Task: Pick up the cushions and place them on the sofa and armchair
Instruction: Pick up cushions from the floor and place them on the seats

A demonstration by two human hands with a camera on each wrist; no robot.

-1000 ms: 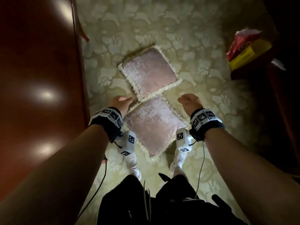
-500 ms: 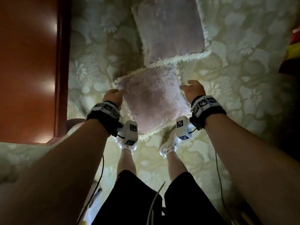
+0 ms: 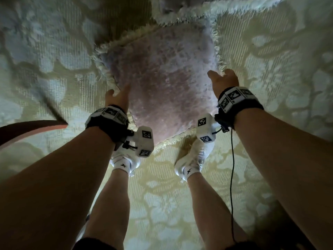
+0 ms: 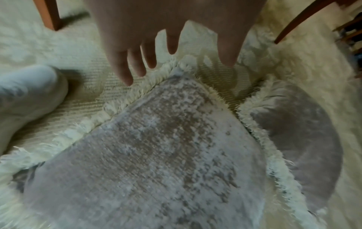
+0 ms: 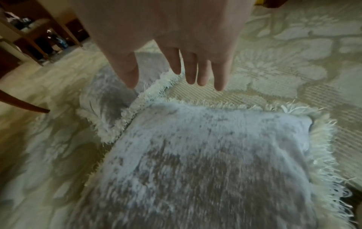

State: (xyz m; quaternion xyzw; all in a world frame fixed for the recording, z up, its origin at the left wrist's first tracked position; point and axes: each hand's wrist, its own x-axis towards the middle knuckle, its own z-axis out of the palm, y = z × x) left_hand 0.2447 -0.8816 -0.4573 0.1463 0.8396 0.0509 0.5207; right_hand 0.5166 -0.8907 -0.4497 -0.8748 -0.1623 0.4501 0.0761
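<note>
A pinkish-grey velvet cushion [image 3: 167, 78] with a cream fringe lies on the patterned carpet in front of my feet. A second cushion [image 3: 180, 6] of the same kind lies just beyond it, cut off by the top edge of the head view. My left hand [image 3: 117, 95] hovers at the near cushion's left edge, fingers straight and spread [image 4: 125, 72], holding nothing. My right hand [image 3: 222, 79] hovers at its right edge, fingers straight [image 5: 191, 74], also holding nothing. The near cushion [image 4: 156, 147] and the far cushion [image 4: 297, 136] both show in the left wrist view, as does the near one [image 5: 205, 155] in the right wrist view.
Cream floral carpet [image 3: 270, 60] covers the floor all round. A curved dark wooden furniture leg [image 3: 32, 127] juts in at the left. More wooden legs [image 4: 51, 14] stand beyond the cushions. My white-socked feet [image 3: 126, 161] stand just behind the near cushion.
I have bent lower, so the cushions fill more of the view. Both hands have come down to either side of the near cushion. The wooden furniture at left has slid almost out of view.
</note>
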